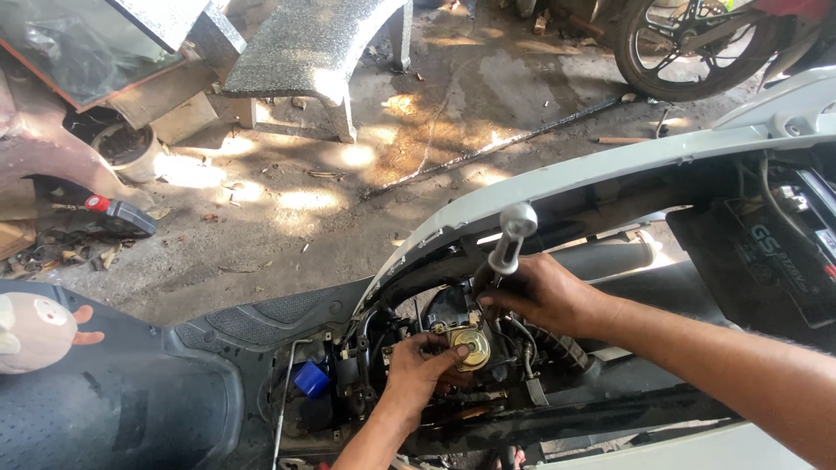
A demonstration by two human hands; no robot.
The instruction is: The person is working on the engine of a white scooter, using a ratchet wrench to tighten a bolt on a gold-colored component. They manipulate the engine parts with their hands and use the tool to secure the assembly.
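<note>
Two hands inside opened scooter body, under pale side panel. Left hand pinches brass-coloured round carburetor part by fingertips. Right hand closed around silver-handled screwdriver, shaft pointing down at same part. Blue cap nearby, left.

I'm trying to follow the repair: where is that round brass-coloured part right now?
In the head view, the round brass-coloured part sits low at centre, inside the scooter's open engine bay, touched by the left hand and just below the right hand.
</note>
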